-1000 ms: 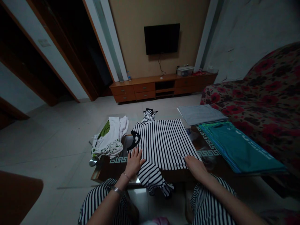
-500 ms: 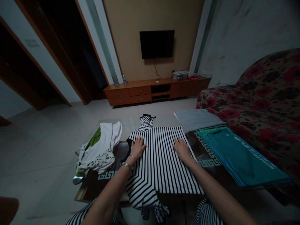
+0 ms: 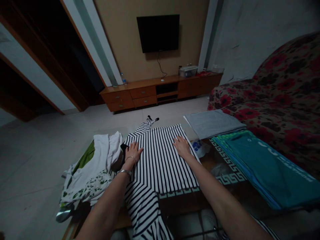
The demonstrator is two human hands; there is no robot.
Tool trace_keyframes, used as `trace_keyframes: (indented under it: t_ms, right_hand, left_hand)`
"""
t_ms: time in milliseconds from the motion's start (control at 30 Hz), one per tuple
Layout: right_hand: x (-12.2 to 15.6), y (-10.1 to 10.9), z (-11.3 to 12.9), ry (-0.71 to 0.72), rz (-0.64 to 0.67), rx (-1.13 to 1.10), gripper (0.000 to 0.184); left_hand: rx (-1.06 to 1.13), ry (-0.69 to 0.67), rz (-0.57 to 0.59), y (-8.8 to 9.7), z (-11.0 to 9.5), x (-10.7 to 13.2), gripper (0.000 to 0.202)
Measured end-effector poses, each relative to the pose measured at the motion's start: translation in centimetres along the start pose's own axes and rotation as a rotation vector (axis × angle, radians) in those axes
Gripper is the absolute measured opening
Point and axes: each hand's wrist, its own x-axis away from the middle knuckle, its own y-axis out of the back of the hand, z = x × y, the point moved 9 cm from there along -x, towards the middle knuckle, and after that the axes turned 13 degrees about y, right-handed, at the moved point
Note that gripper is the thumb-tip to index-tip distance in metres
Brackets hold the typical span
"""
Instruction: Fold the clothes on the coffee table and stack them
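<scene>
A black-and-white striped garment [image 3: 160,156] lies spread on a low glass-topped table [image 3: 225,175]. My left hand [image 3: 133,151] rests flat on its left side, fingers stretched out, with a bracelet and a watch on the wrist. My right hand [image 3: 182,146] lies flat on its right side, fingers spread. Part of the garment hangs over the table's near edge.
A crumpled white and green pile of clothes [image 3: 92,166] sits at the table's left. A folded grey cloth [image 3: 212,121] and a folded teal garment [image 3: 260,163] lie at the right. A floral sofa [image 3: 275,96] stands beyond them; a TV cabinet [image 3: 160,91] lines the far wall.
Both hands slid forward from the garment's near part to its far part, staying flat on the cloth. The camera has leaned forward and to the right.
</scene>
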Motion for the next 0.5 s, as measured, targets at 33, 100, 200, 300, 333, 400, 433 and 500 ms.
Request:
trace_keyframes:
  t_ms: [33, 100, 200, 300, 333, 400, 433, 500]
  right_hand:
    - [0.2, 0.3, 0.0, 0.000, -0.007, -0.001, 0.038]
    - [1.0, 0.8, 0.0, -0.008, -0.013, -0.005, 0.037]
    - [2.3, 1.7, -0.1, -0.032, -0.005, -0.007, 0.036]
    - [3.3, 2.6, -0.1, -0.034, 0.039, -0.012, 0.035]
    - [3.8, 3.0, 0.1, -0.025, 0.057, -0.015, 0.035]
    - [5.2, 4.3, 0.5, -0.001, 0.075, -0.014, 0.037]
    - [6.2, 5.2, 0.9, 0.018, 0.070, -0.010, 0.039]
    - [8.8, 7.0, 2.1, 0.070, 0.040, -0.003, 0.041]
  left_hand:
    - [-0.003, -0.001, 0.001, -0.1, 0.0, 0.0, 0.064]
    - [-0.006, -0.014, -0.005, -0.1, 0.1, 0.5, 0.064]
    - [0.001, -0.041, -0.017, 0.2, 0.2, 1.5, 0.064]
    - [0.012, -0.076, -0.002, 1.2, 0.0, 2.8, 0.060]
    - [0.013, -0.092, -0.002, 1.8, -0.1, 3.4, 0.059]
    - [0.006, -0.158, -0.016, 3.4, -0.8, 5.5, 0.057]
    - [0.002, -0.216, -0.030, 4.2, -1.2, 7.0, 0.055]
    - [0.000, -0.368, -0.045, 5.5, -2.1, 11.0, 0.052]
